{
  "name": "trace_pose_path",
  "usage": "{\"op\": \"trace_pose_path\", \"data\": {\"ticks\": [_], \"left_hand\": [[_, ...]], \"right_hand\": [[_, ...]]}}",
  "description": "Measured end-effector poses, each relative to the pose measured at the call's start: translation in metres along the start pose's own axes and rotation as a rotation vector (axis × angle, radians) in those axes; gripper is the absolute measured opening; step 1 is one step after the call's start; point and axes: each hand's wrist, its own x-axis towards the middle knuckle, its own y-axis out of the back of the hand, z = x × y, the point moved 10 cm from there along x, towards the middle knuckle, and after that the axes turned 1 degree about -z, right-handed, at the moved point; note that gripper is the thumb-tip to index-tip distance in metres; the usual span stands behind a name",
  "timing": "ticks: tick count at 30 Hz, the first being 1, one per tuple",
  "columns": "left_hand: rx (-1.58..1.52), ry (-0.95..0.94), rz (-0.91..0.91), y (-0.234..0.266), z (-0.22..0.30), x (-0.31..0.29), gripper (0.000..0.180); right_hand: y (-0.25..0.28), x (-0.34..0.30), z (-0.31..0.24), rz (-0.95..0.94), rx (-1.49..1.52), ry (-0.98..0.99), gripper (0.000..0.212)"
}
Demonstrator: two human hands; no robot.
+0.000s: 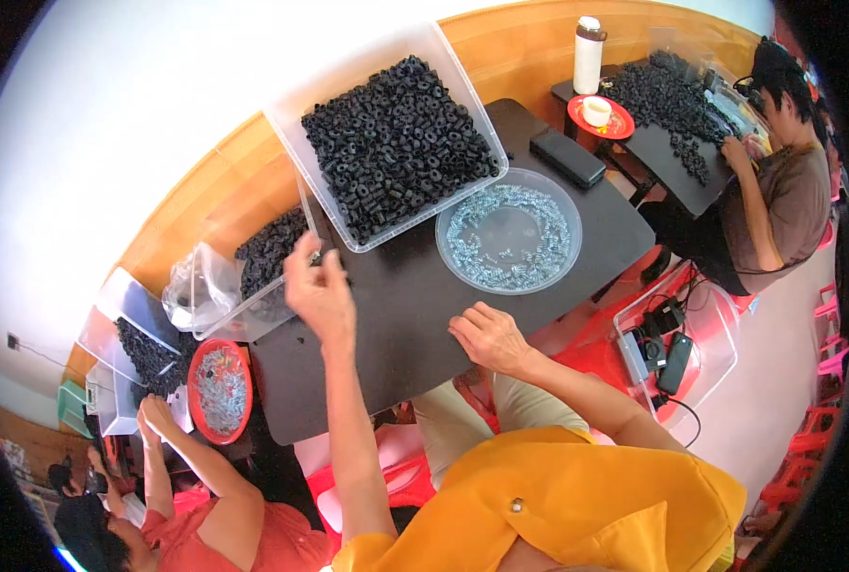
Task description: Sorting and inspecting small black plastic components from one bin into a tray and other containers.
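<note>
Table [396,315] gives open dark surface between the bin [289,133], the tray [507,236] and its near edge; a tub [238,322] crowds the left edge, a case [567,158] lies beyond the tray. The left hand [321,291] is by the bin's near corner, fingers half bent; the right hand [491,337] is by the near edge, fingers curled. Whether either holds anything, I cannot tell. Black parts [396,143], short and cylindrical, many showing holes, fill the bin; small silvery bits [472,214] ring the tray's floor.
</note>
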Motion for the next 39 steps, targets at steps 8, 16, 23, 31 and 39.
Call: {"op": "trace_pose_path", "data": {"ticks": [8,16,23,31,39], "left_hand": [[0.188,-0.175,-0.587,-0.171,0.027,0.006,0.026],[0.392,0.109,-0.321,-0.172,-0.033,0.092,0.038],[0.449,0.125,-0.440,-0.163,-0.036,0.071,0.049],[0.501,-0.030,-0.565,-0.247,0.018,0.078,0.057],[0.517,0.214,-0.522,-0.186,-0.040,0.076,0.051]], "right_hand": [[-0.001,0.002,-0.002,-0.009,0.006,-0.001,0.010],[-0.007,-0.003,0.010,-0.034,0.065,-0.047,0.011],[-0.006,0.000,0.009,-0.072,0.110,0.005,0.011],[-0.007,0.001,0.011,-0.059,0.153,-0.024,0.011],[-0.006,-0.001,0.012,-0.086,0.150,-0.031,0.012]]}}
